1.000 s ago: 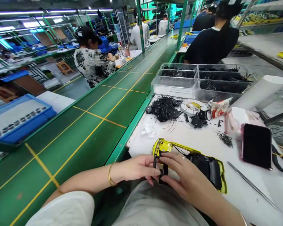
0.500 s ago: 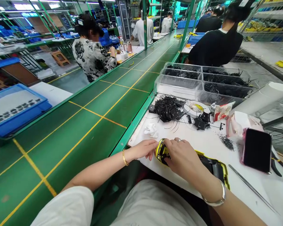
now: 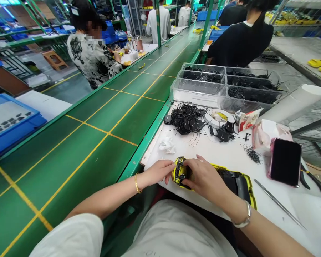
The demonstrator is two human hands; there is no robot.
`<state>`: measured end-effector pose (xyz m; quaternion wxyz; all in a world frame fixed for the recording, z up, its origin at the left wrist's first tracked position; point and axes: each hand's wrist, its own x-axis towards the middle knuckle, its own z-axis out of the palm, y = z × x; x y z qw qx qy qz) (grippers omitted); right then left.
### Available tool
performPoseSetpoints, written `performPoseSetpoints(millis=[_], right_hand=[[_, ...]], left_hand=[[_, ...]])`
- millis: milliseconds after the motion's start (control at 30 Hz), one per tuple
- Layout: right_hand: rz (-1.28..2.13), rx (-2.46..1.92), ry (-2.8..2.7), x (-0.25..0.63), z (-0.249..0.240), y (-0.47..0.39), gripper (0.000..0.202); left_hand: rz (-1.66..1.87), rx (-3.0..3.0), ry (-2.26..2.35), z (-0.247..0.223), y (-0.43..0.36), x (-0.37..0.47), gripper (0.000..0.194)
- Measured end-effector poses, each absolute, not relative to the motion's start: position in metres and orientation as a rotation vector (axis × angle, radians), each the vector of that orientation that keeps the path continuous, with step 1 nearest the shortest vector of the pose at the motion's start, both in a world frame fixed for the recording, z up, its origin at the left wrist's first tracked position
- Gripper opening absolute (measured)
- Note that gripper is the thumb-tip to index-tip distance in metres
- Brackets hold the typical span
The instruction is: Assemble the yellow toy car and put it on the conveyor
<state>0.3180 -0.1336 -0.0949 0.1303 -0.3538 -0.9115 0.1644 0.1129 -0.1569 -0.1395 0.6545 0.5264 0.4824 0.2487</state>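
A long yellow-and-black plastic casing (image 3: 238, 184) lies at the table's front edge, its open inner side facing up. My right hand (image 3: 203, 175) bends over its left part, thumb and fingers closed on it. Black fittings (image 3: 179, 167) show inside the rounded left end. My left hand (image 3: 160, 171) holds that end's rim, its fingers drawn together; the fingertips are partly hidden. A pair of tweezers (image 3: 278, 202) lies on the table to the right of the casing.
Behind my hands lie a pile of black wired parts (image 3: 188, 119), a white tape roll (image 3: 216, 117) and crumpled tissue (image 3: 167, 145). A divided clear tray (image 3: 198, 87) stands further back. A phone (image 3: 285, 162) and pliers (image 3: 314, 180) are right; a green conveyor belt (image 3: 96, 142) runs left.
The fingers of my right hand have shifted slightly, baring more of the black fittings at the casing's left end. My left hand stays at the rim. The whole view has shifted a little.
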Motion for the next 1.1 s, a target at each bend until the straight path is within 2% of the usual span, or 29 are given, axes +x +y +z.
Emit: performPoseSetpoints(millis=[133, 300, 367, 433, 533, 600, 667, 767, 900, 1100], right_hand=[[0.561, -1.086, -2.793, 0.312, -0.087, -0.129, 0.044], [0.513, -0.745, -2.673, 0.342, -0.084, -0.178, 0.040], [0.509, -0.876, -2.418, 0.364, -0.086, -0.210, 0.027], [0.668, -1.216, -2.122, 0.384, -0.093, -0.237, 0.007], [1.266, -1.570, -1.798, 0.396, -0.118, -0.258, 0.038], [1.725, -1.508, -1.512, 0.389, -0.138, -0.261, 0.046], [1.934, -1.407, -1.257, 0.376, -0.154, -0.260, 0.053], [1.872, -1.453, -1.114, 0.357, -0.167, -0.261, 0.059], [1.699, -1.479, -1.089, 0.348, -0.173, -0.266, 0.057], [1.750, -1.399, -0.962, 0.349, -0.176, -0.267, 0.056]], left_hand=[[0.471, 1.102, 1.086, -0.135, -0.171, 0.112, 0.056], [0.050, 1.063, 0.903, -0.119, -0.187, 0.100, 0.063], [0.103, 1.144, 1.009, -0.113, -0.183, 0.101, 0.059], [0.207, 1.210, 1.114, -0.112, -0.173, 0.108, 0.050], [0.190, 1.142, 1.072, -0.117, -0.154, 0.125, 0.044], [0.132, 1.074, 1.008, -0.121, -0.144, 0.135, 0.043], [0.085, 1.040, 0.971, -0.123, -0.139, 0.140, 0.044], [0.055, 1.029, 0.965, -0.126, -0.140, 0.142, 0.048], [0.083, 1.017, 0.975, -0.129, -0.147, 0.141, 0.052], [0.240, 0.846, 0.950, -0.136, -0.164, 0.139, 0.048]])
